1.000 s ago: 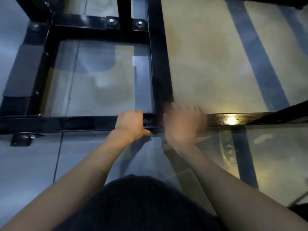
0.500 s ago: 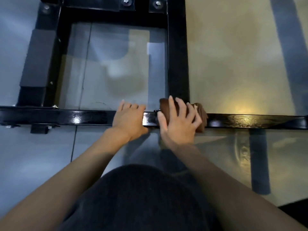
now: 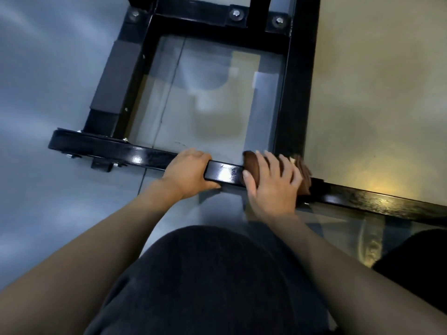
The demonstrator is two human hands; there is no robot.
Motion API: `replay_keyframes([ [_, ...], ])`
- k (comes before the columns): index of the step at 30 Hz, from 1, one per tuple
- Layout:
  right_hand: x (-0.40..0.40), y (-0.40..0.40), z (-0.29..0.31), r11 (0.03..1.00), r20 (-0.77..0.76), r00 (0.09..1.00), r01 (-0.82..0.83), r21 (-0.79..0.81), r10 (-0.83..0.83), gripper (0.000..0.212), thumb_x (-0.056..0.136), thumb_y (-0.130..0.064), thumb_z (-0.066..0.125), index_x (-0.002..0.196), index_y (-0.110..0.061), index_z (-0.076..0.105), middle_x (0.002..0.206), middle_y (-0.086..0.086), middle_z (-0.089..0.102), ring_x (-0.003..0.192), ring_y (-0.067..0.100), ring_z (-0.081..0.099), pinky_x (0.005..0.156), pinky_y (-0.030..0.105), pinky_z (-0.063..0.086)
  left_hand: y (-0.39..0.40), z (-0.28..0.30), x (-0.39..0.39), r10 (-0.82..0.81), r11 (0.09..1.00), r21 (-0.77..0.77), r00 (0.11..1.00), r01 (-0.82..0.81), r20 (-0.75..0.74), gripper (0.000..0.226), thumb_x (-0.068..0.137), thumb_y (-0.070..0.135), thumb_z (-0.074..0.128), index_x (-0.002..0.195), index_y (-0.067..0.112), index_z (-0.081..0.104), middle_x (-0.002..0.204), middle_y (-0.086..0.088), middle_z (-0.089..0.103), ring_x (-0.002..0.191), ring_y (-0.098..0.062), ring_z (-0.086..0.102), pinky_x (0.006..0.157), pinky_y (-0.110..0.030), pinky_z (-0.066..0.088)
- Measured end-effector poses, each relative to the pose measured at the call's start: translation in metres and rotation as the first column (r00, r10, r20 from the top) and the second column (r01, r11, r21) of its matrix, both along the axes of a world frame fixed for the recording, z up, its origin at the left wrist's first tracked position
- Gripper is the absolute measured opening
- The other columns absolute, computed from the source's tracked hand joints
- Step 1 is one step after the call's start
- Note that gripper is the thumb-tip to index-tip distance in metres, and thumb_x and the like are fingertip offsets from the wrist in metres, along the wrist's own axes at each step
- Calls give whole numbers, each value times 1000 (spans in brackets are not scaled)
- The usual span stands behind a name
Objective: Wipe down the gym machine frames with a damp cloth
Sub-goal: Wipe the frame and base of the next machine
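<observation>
Glossy black frame bar (image 3: 223,174), glinting with highlights, low over pale floor (image 3: 375,93). Left hand (image 3: 187,171) wrapped around bar; right hand (image 3: 272,183), fingers spread flat, pressing bunched brown cloth (image 3: 252,165) onto it at upright's junction.

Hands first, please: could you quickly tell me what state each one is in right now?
Left hand: fingers curled over the black frame bar, gripping it.
Right hand: open, fingers spread flat, pressing the brown cloth onto the bar.
</observation>
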State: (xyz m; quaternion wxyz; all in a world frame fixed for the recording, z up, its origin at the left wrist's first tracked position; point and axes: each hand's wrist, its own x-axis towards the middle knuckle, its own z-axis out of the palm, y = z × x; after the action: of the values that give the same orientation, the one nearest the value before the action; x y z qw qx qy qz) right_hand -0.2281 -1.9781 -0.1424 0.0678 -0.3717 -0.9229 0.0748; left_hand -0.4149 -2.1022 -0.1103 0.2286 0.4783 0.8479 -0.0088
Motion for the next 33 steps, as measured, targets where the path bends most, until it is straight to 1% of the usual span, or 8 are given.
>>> replay_keyframes([
  [6,-51,-31,6,961,43,966,-246,-129,254,60,103,-59,41,156,-31,42,150,-4,52,138,29,44,122,49,21,-74,-4,-9,412,911,76,876,-406,-251,149,66,67,84,160,20,-23,170,-14,-15,157,-33,-16,122,-54,-15],
  [11,-12,-6,9,960,119,955,-258,-110,270,72,100,-68,33,159,-27,39,154,0,50,145,30,40,124,52,24,-107,6,-47,382,920,-2,899,-391,-215,107,85,57,75,164,24,11,171,-14,6,158,-31,0,126,-45,18],
  [15,-44,-28,3,957,159,944,-288,-36,290,70,103,-65,32,160,-25,37,154,1,50,139,34,45,121,53,26,-104,8,-61,338,938,5,907,-348,-251,77,92,51,70,156,22,38,158,-11,37,152,-33,21,95,-49,53],
  [20,-137,-80,-3,855,135,845,-516,-47,517,75,102,-69,34,162,-25,29,155,0,47,134,32,49,115,49,35,-119,-2,-65,302,953,88,929,-289,-213,93,90,47,74,162,16,25,164,-7,31,155,-29,20,101,-43,52],
  [23,-152,-88,-2,807,138,797,-588,-49,589,77,103,-67,38,164,-21,26,158,2,43,135,33,48,118,48,34,-149,-7,-73,369,921,177,923,-347,-113,111,83,41,80,163,3,13,170,-13,15,158,-29,11,126,-39,23],
  [26,-130,-74,-3,792,142,784,-611,-1,605,77,102,-61,40,163,-15,28,161,9,41,141,36,44,122,52,29,-185,-8,-88,659,744,209,748,-635,-74,107,80,49,62,161,-1,13,170,-19,8,158,-35,5,129,-46,8],
  [29,-117,-69,-3,811,152,805,-584,30,574,77,100,-57,45,160,-10,35,162,14,40,144,40,42,123,56,28,-191,-9,-103,816,527,241,565,-815,125,87,90,33,54,161,-1,17,171,-16,7,158,-29,12,127,-42,16],
  [33,-155,-89,-1,755,228,736,-655,6,637,74,104,-55,45,162,-13,29,166,18,30,140,44,43,121,57,30,-185,-12,-102,829,494,288,545,-820,129,76,93,18,49,161,2,21,172,-11,8,156,-26,21,122,-40,30],
])
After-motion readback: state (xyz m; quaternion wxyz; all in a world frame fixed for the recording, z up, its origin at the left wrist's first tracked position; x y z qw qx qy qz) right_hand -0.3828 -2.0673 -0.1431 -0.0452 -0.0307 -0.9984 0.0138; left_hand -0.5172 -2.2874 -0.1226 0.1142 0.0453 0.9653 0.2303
